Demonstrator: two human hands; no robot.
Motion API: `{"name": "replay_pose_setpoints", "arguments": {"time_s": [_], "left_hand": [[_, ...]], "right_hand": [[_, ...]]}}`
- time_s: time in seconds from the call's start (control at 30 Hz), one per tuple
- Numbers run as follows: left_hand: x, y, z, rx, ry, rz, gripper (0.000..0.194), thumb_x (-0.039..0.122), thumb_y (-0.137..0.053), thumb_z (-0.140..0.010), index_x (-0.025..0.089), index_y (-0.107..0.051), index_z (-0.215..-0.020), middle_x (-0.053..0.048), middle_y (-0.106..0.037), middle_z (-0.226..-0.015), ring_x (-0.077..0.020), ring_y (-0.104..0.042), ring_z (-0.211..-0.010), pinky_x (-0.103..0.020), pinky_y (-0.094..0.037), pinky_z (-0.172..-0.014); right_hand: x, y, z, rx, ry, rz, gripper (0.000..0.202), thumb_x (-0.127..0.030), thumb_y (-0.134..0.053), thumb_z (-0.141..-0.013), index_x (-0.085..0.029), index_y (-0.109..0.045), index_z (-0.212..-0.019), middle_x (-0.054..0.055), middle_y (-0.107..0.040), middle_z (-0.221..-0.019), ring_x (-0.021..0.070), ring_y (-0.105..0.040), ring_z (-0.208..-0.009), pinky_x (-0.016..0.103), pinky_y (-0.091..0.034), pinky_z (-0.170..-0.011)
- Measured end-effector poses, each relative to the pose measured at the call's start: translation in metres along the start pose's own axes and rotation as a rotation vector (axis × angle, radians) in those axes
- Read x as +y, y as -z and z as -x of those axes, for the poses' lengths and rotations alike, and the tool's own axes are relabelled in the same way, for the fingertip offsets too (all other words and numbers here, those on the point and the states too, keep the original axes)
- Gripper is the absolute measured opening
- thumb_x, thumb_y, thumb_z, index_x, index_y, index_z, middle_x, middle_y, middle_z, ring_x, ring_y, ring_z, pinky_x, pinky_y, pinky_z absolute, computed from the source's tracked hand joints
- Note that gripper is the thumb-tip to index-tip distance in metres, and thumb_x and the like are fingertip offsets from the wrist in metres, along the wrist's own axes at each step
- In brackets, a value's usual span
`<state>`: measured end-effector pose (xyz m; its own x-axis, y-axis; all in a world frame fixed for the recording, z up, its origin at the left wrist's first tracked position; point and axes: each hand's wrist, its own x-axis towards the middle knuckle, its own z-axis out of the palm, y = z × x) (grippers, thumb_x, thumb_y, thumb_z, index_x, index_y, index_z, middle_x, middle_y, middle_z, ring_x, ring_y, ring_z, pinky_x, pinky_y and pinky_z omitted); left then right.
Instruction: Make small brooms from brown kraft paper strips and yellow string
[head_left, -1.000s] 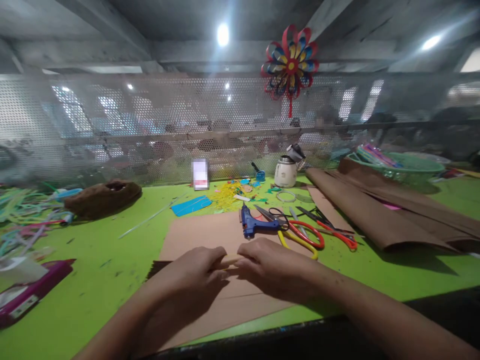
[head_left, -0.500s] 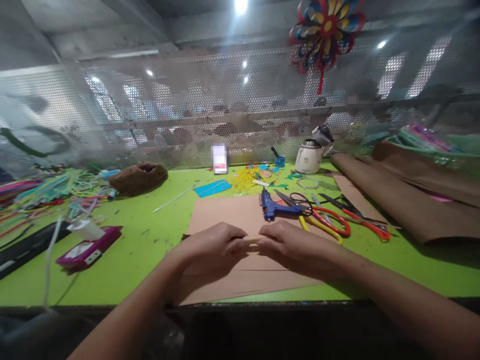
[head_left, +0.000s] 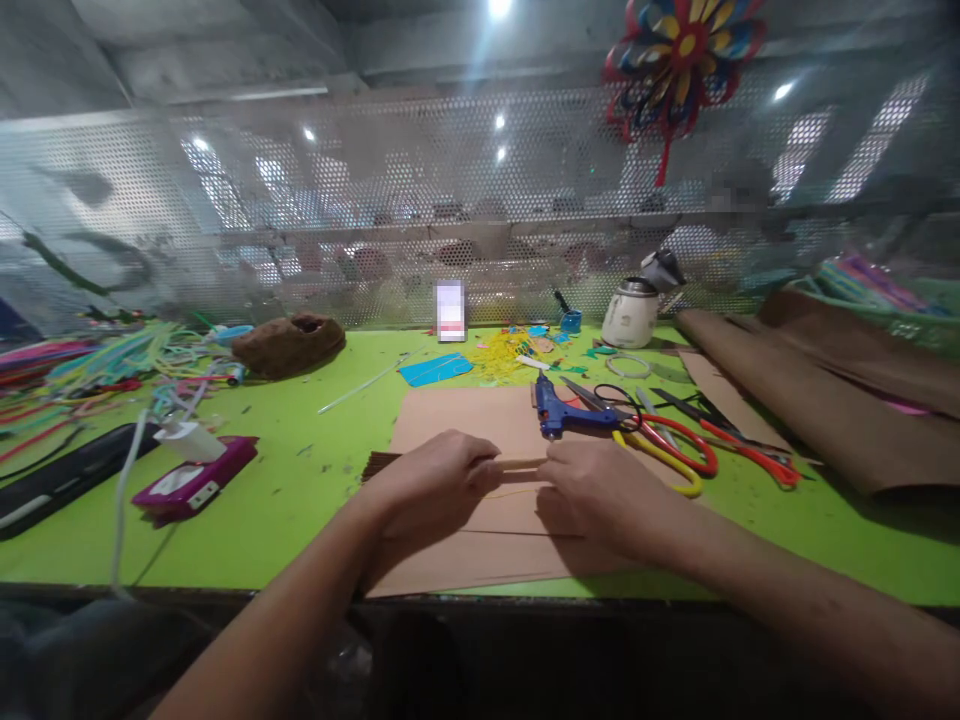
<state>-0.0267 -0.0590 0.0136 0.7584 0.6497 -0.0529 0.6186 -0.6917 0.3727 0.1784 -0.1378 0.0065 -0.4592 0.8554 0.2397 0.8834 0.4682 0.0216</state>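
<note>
My left hand (head_left: 444, 478) and my right hand (head_left: 600, 492) face each other above brown kraft paper sheets (head_left: 442, 410). Between them runs a narrow tan strip (head_left: 523, 464), which looks like folded paper. Each hand pinches one end of it, with the fingertips partly hidden. Pleated brown paper edges (head_left: 380, 464) stick out beside my left wrist. Just beyond my right hand lies a blue glue gun (head_left: 570, 413). Scissors with red handles (head_left: 694, 450) and a yellow-handled pair (head_left: 667, 468) rest to its right.
A purple power strip (head_left: 199, 480) with a white plug and cable sits at left. Behind are a brown hollow object (head_left: 289, 345), blue sheet (head_left: 435, 370), yellow scraps (head_left: 502, 355) and a white kettle-like pot (head_left: 630, 315). Rolled brown paper (head_left: 810, 400) covers the right side.
My hands have drawn apart slightly, the right one shifting rightward, so more of the strip shows between them. The whole view has shifted a little.
</note>
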Motion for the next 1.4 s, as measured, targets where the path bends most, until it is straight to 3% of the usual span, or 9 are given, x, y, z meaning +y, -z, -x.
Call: {"name": "replay_pose_setpoints", "arguments": {"time_s": [0.17, 0.43, 0.57, 0.67, 0.73, 0.97, 1.17, 1.27, 1.4], "left_hand": [[0.004, 0.0, 0.004, -0.001, 0.014, -0.011, 0.038, 0.04, -0.033, -0.089, 0.016, -0.058, -0.076, -0.001, -0.051, -0.064, -0.0113, -0.035, -0.056, -0.026, -0.024, -0.053], [0.005, -0.001, 0.007, 0.034, 0.021, -0.029, 0.037, 0.04, -0.033, -0.09, 0.017, -0.058, -0.074, -0.002, -0.051, -0.064, -0.012, -0.036, -0.056, -0.027, -0.024, -0.052], [0.006, -0.001, 0.007, 0.032, 0.013, -0.014, 0.039, 0.041, -0.032, -0.09, 0.017, -0.058, -0.074, -0.002, -0.051, -0.063, -0.0123, -0.039, -0.056, -0.027, -0.025, -0.052], [0.008, -0.001, 0.007, 0.031, 0.015, -0.014, 0.039, 0.039, -0.031, -0.09, 0.017, -0.057, -0.073, -0.002, -0.052, -0.063, -0.0121, -0.04, -0.055, -0.026, -0.024, -0.051], [0.009, 0.0, 0.008, 0.032, 0.025, -0.018, 0.038, 0.037, -0.03, -0.089, 0.017, -0.057, -0.072, -0.002, -0.052, -0.062, -0.0121, -0.039, -0.054, -0.026, -0.024, -0.05], [0.013, 0.002, 0.009, 0.015, 0.034, -0.006, 0.034, 0.031, -0.031, -0.087, 0.017, -0.058, -0.072, -0.002, -0.052, -0.062, -0.012, -0.039, -0.052, -0.027, -0.022, -0.049], [0.014, 0.002, 0.007, 0.008, 0.049, -0.05, 0.034, 0.031, -0.032, -0.086, 0.016, -0.059, -0.073, -0.003, -0.052, -0.062, -0.0124, -0.038, -0.054, -0.026, -0.024, -0.05], [0.013, 0.001, 0.006, 0.015, 0.033, -0.061, 0.035, 0.032, -0.032, -0.087, 0.016, -0.06, -0.073, -0.003, -0.054, -0.064, -0.0128, -0.039, -0.056, -0.026, -0.025, -0.052], [0.008, -0.001, 0.007, 0.024, 0.01, -0.057, 0.035, 0.033, -0.032, -0.087, 0.016, -0.06, -0.074, -0.004, -0.056, -0.066, -0.0132, -0.04, -0.057, -0.026, -0.026, -0.054]], "right_hand": [[-0.013, -0.005, -0.001, -0.168, 0.023, 0.104, 0.023, -0.015, -0.048, -0.075, -0.014, -0.063, -0.058, 0.013, -0.063, -0.056, 0.016, -0.049, -0.044, 0.033, -0.014, -0.047], [0.003, -0.004, -0.001, -0.092, -0.135, -0.032, 0.019, -0.017, -0.05, -0.077, -0.014, -0.061, -0.063, 0.009, -0.063, -0.062, 0.0156, -0.052, -0.054, 0.03, -0.023, -0.05], [0.013, -0.001, 0.006, -0.019, -0.259, -0.401, 0.013, -0.021, -0.049, -0.08, -0.017, -0.06, -0.073, 0.004, -0.063, -0.067, 0.0152, -0.054, -0.06, 0.025, -0.032, -0.051], [0.022, -0.008, 0.01, -0.104, -0.362, -0.836, 0.012, -0.026, -0.048, -0.083, -0.019, -0.053, -0.075, 0.001, -0.064, -0.064, 0.0126, -0.054, -0.05, 0.022, -0.035, -0.045], [0.027, -0.015, 0.01, -0.135, -0.38, -0.963, 0.012, -0.027, -0.046, -0.084, -0.019, -0.049, -0.074, -0.002, -0.061, -0.058, 0.0114, -0.052, -0.044, 0.022, -0.036, -0.043], [0.036, -0.01, 0.006, -0.004, -0.398, -0.775, 0.017, -0.029, -0.052, -0.08, -0.017, -0.061, -0.072, -0.002, -0.055, -0.06, 0.0134, -0.049, -0.056, 0.024, -0.036, -0.053], [-0.008, -0.002, 0.004, -0.162, -0.053, -0.21, 0.021, -0.022, -0.052, -0.078, -0.015, -0.07, -0.07, 0.01, -0.068, -0.075, 0.0192, -0.059, -0.066, 0.029, -0.033, -0.057], [-0.027, -0.004, -0.004, -0.197, -0.04, -0.014, 0.022, -0.017, -0.05, -0.075, -0.011, -0.071, -0.069, 0.016, -0.068, -0.07, 0.0224, -0.06, -0.059, 0.032, -0.029, -0.051], [-0.03, -0.007, -0.008, -0.199, -0.044, -0.017, 0.02, -0.015, -0.051, -0.071, -0.011, -0.069, -0.065, 0.017, -0.069, -0.068, 0.0233, -0.06, -0.057, 0.032, -0.028, -0.05]]}}
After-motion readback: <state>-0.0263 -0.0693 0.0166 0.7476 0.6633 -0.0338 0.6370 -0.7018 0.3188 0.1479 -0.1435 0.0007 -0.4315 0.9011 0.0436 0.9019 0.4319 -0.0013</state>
